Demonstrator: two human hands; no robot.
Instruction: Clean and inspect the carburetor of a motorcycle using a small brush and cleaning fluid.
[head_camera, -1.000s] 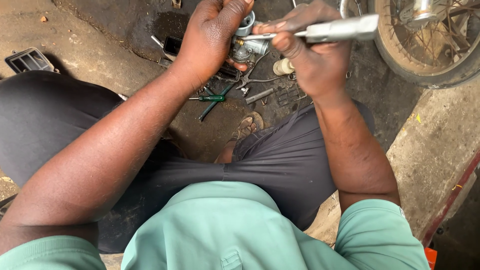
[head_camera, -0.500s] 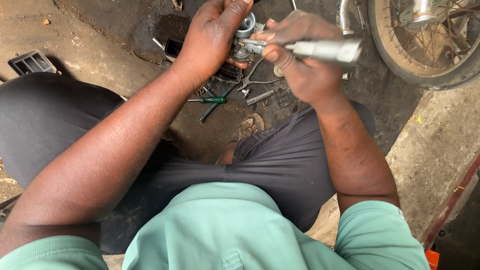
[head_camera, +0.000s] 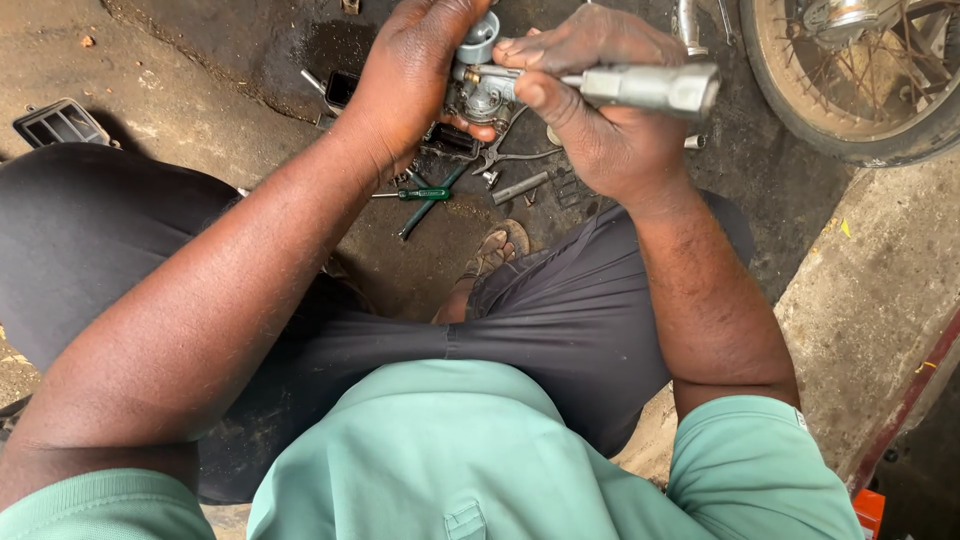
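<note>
My left hand (head_camera: 415, 75) grips a small grey metal engine part (head_camera: 478, 85) with a round cap and a brass fitting, held up in front of me. My right hand (head_camera: 590, 110) is closed around a silver tubular socket tool (head_camera: 650, 88), whose thin end meets the part near the brass fitting. The two hands touch at the part. Below them, on the oily ground, lie a green-handled screwdriver (head_camera: 425, 195), pliers (head_camera: 505, 155) and a short metal rod (head_camera: 520, 187).
A spoked motorcycle wheel (head_camera: 850, 90) stands at the top right. A black vented plastic piece (head_camera: 60, 122) lies at the left. A concrete step (head_camera: 880, 300) runs along the right, with a red object (head_camera: 868, 510) at the bottom corner. My sandalled foot (head_camera: 495, 250) rests below the tools.
The right hand has tilted the socket tool's free end downward and drawn it slightly left, towards the part. The left hand keeps its hold on the part.
</note>
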